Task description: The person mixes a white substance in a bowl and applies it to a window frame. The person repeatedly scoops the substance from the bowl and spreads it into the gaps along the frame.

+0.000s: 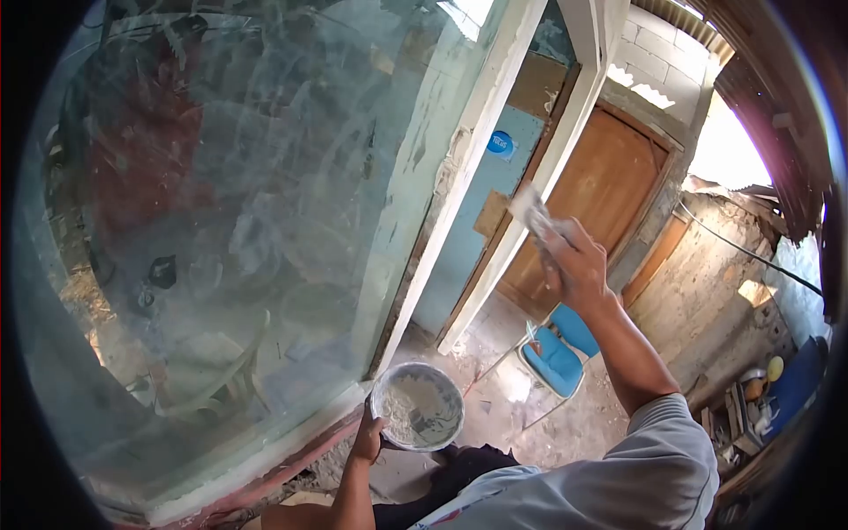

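While the right hand (574, 263) clenches a stiff putty knife (533, 212) by the frame (481, 132) | left hand (367, 439) pinches the filler bowl (417, 406) at its rim, low beside the glass (221, 221); probably heavy, slick; better cupped underneath

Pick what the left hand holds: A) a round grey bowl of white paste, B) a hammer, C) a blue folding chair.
A: the left hand grips the rim of the round grey bowl of white paste; the right hand holds a flat paste-smeared scraper.
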`<state>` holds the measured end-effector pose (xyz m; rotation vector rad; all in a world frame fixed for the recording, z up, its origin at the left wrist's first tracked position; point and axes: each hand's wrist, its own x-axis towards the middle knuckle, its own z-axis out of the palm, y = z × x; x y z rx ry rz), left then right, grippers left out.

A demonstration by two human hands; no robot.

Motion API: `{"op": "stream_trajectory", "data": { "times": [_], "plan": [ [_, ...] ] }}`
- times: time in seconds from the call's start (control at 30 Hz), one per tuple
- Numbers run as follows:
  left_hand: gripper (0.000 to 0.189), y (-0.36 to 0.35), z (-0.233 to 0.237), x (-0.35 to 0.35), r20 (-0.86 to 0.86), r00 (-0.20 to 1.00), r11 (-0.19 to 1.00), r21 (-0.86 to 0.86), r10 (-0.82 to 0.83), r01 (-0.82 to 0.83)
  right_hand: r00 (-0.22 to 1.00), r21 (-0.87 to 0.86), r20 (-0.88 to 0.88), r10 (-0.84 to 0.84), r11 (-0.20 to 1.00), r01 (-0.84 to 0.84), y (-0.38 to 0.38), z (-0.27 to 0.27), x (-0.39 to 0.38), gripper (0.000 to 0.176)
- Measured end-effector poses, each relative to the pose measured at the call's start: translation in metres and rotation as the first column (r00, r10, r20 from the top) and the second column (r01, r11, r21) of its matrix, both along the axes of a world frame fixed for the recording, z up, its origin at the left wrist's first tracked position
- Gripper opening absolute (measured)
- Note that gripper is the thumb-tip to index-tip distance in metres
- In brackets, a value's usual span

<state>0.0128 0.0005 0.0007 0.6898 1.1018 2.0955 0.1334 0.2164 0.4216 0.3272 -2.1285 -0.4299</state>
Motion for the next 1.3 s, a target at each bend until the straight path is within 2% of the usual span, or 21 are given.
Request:
{"op": "stream_trajectory", "data": {
  "times": [0.07, 0.1, 0.17, 0.27, 0.3, 0.4, 0.43, 0.5, 0.63, 0.7, 0.8, 0.87, 0.93, 1.0, 1.07, 1.3],
  "plan": [
    [0.075, 0.003, 0.004, 0.001, -0.017, 1.0, 1.0, -0.025, -0.015, 0.015, 0.944, 0.094, 0.142, -0.299, 0.953, 0.288, -0.02, 0.012, -0.008, 0.054],
    [0.074, 0.001, 0.003, 0.002, -0.039, 0.999, 0.998, -0.052, -0.03, 0.028, 0.943, 0.09, 0.151, -0.296, 0.954, 0.285, -0.022, 0.018, -0.013, 0.054],
    [0.074, 0.004, -0.005, 0.003, -0.088, 0.996, 0.998, -0.058, -0.017, 0.012, 0.834, 0.165, 0.15, -0.531, 0.845, 0.509, -0.024, 0.039, -0.027, 0.057],
    [0.074, 0.004, -0.002, 0.002, -0.102, 0.994, 0.996, -0.092, -0.027, 0.018, 0.808, 0.173, 0.15, -0.569, 0.82, 0.545, -0.045, 0.068, -0.042, 0.053],
    [0.074, 0.003, -0.002, 0.002, -0.094, 0.995, 0.996, -0.082, -0.036, 0.029, 0.804, 0.22, 0.147, -0.576, 0.812, 0.541, -0.045, 0.076, -0.048, 0.044],
    [0.073, 0.004, -0.001, 0.001, -0.083, 0.995, 0.997, -0.072, -0.047, 0.041, 0.803, 0.295, 0.102, -0.587, 0.789, 0.539, -0.049, 0.093, -0.064, 0.035],
    [0.073, 0.004, -0.001, 0.0, -0.081, 0.995, 0.996, -0.076, -0.051, 0.045, 0.803, 0.296, 0.104, -0.587, 0.789, 0.539, -0.053, 0.096, -0.066, 0.035],
    [0.073, 0.004, -0.002, -0.001, -0.1, 0.994, 0.996, -0.073, -0.048, 0.041, 0.702, 0.34, 0.17, -0.692, 0.71, 0.617, -0.062, 0.101, -0.071, 0.031],
    [0.075, 0.004, 0.001, -0.003, -0.117, 0.992, 0.995, -0.088, -0.052, 0.042, 0.696, 0.368, 0.155, -0.701, 0.695, 0.617, -0.063, 0.103, -0.072, 0.029],
    [0.075, 0.003, 0.008, -0.003, -0.084, 0.994, 0.995, -0.08, -0.067, 0.061, 0.718, 0.361, 0.184, -0.672, 0.725, 0.586, -0.062, 0.105, -0.072, 0.03],
    [0.076, 0.003, 0.009, -0.006, -0.068, 0.996, 0.994, -0.091, -0.058, 0.052, 0.666, 0.345, 0.275, -0.693, 0.718, 0.604, -0.062, 0.095, -0.075, 0.032],
    [0.077, 0.009, -0.006, -0.009, -0.123, 0.991, 0.998, -0.055, -0.047, 0.041, 0.656, 0.353, 0.265, -0.706, 0.704, 0.616, -0.071, 0.083, -0.073, 0.035],
    [0.077, 0.007, 0.005, -0.009, -0.106, 0.993, 0.997, -0.054, -0.058, 0.053, 0.612, 0.342, 0.282, -0.739, 0.673, 0.656, -0.073, 0.07, -0.074, 0.037],
    [0.077, 0.006, 0.009, -0.008, -0.09, 0.994, 0.996, -0.056, -0.069, 0.064, 0.633, 0.374, 0.278, -0.722, 0.688, 0.621, -0.071, 0.063, -0.073, 0.037],
    [0.077, 0.007, 0.007, -0.008, -0.091, 0.994, 0.997, -0.062, -0.061, 0.055, 0.587, 0.389, 0.322, -0.742, 0.669, 0.633, -0.074, 0.057, -0.074, 0.035],
    [0.076, 0.007, 0.002, -0.009, -0.122, 0.992, 0.998, -0.059, -0.035, 0.027, 0.619, 0.369, 0.34, -0.708, 0.706, 0.605, -0.07, 0.025, -0.075, 0.033]
  ]
}}
